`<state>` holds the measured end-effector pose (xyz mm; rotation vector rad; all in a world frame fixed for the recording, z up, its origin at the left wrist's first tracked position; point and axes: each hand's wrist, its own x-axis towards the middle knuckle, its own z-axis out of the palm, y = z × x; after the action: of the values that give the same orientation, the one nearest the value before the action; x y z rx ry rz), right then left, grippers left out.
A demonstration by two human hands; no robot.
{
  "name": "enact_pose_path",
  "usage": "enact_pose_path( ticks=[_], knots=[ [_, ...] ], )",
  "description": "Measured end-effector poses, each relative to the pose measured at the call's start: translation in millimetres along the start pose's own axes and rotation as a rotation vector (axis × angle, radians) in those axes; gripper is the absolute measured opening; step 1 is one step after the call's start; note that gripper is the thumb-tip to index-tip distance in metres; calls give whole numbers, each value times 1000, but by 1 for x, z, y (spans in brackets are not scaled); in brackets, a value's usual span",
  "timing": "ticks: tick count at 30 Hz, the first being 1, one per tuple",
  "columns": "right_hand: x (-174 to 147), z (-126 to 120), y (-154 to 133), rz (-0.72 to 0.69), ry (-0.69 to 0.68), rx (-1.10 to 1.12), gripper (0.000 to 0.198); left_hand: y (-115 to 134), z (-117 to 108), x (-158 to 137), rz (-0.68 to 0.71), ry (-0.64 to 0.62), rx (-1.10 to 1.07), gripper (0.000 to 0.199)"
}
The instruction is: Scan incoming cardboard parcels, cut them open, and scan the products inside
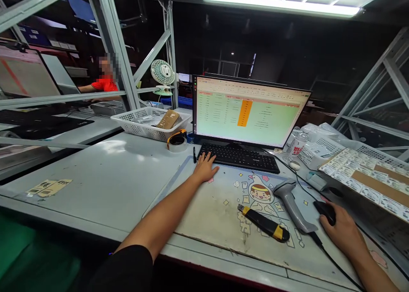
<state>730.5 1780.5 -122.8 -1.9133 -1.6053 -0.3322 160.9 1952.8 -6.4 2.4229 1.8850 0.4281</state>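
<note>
My left hand (205, 167) rests on the left end of a black keyboard (244, 155), fingers spread over its keys. Over a black computer mouse (325, 212) at the right lies my right hand (343, 228), its fingers wrapped round it. Beside the mouse is a grey barcode scanner (295, 206) with a black cable. A black and yellow utility knife (263, 224) lies on the cartoon-printed desk mat (204, 215). Behind the keyboard stands a monitor (220, 113) showing a spreadsheet with an orange column.
A white basket (140, 128) holds a brown package. A tape dispenser (177, 143) and black pen (194, 154) are near the keyboard. A label-covered cardboard sheet (367, 177) sits at the right, by a plastic bottle (297, 145). A small fan (162, 74) and a person in red (107, 84) are beyond.
</note>
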Motion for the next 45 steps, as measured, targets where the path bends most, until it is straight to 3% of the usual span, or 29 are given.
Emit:
enact_pose_path(
  ticks=[7, 21, 29, 40, 45],
  knots=[
    [-2, -5, -7, -44, 40, 5, 58, -1, 4, 4, -5, 16, 15, 74],
    [-6, -22, -29, -19, -8, -8, 59, -1, 4, 8, -47, 1, 64, 77],
    [-4, -12, -22, -36, 46, 5, 51, -6, 10, 11, -33, 27, 51, 77],
    [-4, -15, -20, -18, -3, -7, 60, -2, 5, 8, -37, 4, 15, 77],
    [-3, -8, -2, -8, -6, 41, 71, -1, 1, 3, -28, 11, -22, 82]
  ],
)
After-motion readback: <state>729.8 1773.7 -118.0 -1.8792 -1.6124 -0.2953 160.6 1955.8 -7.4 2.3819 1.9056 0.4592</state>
